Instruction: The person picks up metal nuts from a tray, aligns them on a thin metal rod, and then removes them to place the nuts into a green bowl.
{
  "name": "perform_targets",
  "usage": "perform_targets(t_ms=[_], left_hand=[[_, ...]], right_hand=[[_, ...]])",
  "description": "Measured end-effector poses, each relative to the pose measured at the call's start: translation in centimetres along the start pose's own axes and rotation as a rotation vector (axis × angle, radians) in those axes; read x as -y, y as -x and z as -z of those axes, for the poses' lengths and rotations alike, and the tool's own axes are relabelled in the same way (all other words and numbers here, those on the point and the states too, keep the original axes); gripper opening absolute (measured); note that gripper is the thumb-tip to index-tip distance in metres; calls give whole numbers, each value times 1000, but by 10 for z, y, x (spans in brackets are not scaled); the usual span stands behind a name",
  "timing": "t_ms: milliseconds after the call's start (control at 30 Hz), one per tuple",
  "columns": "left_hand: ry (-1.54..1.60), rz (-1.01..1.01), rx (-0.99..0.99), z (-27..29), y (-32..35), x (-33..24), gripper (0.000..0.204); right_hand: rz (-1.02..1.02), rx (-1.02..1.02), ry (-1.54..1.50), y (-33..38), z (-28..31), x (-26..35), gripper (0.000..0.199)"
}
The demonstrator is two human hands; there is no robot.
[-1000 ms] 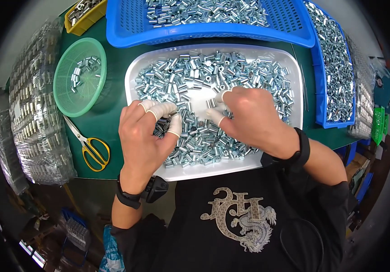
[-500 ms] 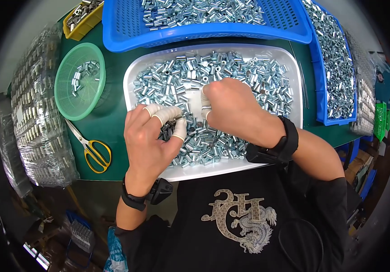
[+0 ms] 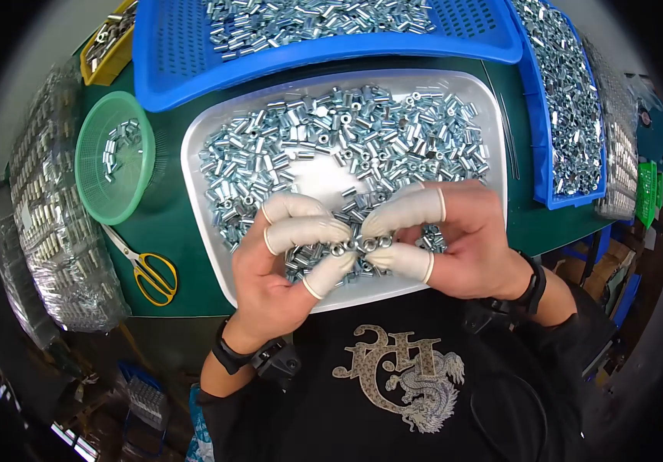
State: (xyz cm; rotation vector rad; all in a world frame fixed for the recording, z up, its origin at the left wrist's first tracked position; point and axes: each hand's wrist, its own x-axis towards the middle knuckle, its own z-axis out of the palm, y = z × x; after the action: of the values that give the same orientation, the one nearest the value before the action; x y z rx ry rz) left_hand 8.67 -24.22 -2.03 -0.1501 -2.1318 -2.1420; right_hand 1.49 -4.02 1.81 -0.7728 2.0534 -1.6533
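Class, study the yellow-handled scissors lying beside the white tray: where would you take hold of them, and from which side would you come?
Grip the scissors by the yellow loops, coming from above on the near side. They lie flat on the green mat, blades pointing away toward the green basket, so the loops are the broad, blunt end. The white tray crowds their right.

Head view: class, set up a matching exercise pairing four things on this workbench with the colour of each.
Things:
1. round basket
2. scissors handles
3. tray under the hands
4. perforated crate at the top

Colours:
A. white
B. blue
C. green
D. yellow

Pairs: 1-C, 2-D, 3-A, 4-B
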Motion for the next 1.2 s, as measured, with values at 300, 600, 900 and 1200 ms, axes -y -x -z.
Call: perform_targets(t_ms=[300,600,900,1200], left_hand=[[-37,6,145,-15,-10,-6,26],[-103,105,182,-26,-15,-2,29],[-106,140,203,-25,-17,1,29],[-91,159,258,-19,-16,1,31]], right_hand=[[-16,-40,-144,17,13,-5,23],[-53,-96,-100,26,17,-16,23],[-79,-86,-106,24,21,-18,23],[-206,-43,-251,24,21,-23,20]])
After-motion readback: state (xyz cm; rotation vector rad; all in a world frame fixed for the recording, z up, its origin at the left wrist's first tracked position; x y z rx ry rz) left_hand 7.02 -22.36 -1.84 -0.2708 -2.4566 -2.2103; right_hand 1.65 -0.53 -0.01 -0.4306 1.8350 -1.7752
